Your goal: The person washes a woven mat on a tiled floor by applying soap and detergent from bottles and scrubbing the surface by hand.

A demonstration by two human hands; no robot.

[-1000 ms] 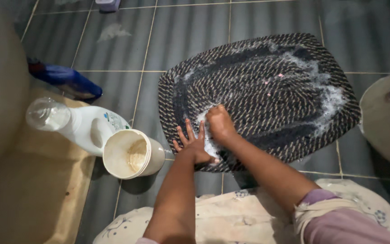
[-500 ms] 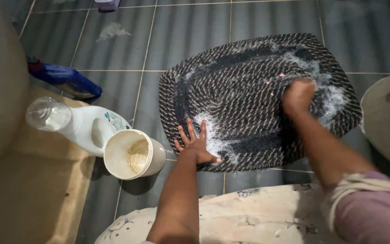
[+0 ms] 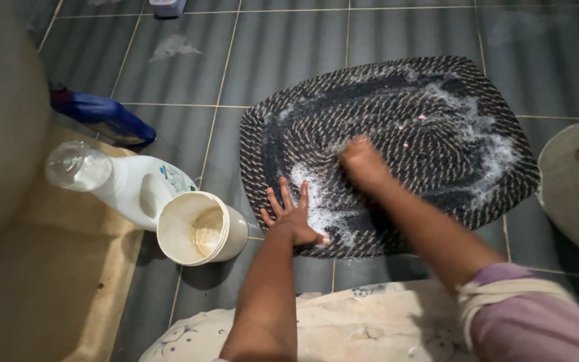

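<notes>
A dark braided mat (image 3: 423,114) lies on the grey tiled floor, streaked with white soap foam (image 3: 319,201). My left hand (image 3: 293,218) presses flat on the mat's near left edge with its fingers spread and holds nothing. My right hand (image 3: 362,161) is blurred by motion, curled into a fist and rubbing the mat's surface left of its middle. Nothing shows inside that fist.
A white detergent bottle (image 3: 129,184) lies on its side left of the mat, with a cream cup (image 3: 199,228) beside it. A blue bottle (image 3: 105,117) lies farther back. A large pale tub (image 3: 1,121) stands at the left, a round basin (image 3: 577,181) at the right. Patterned cloth (image 3: 343,322) covers my lap.
My right hand swept from the mat's near edge out to its far right side, then back toward the middle left. My left hand has stayed pressed in place.
</notes>
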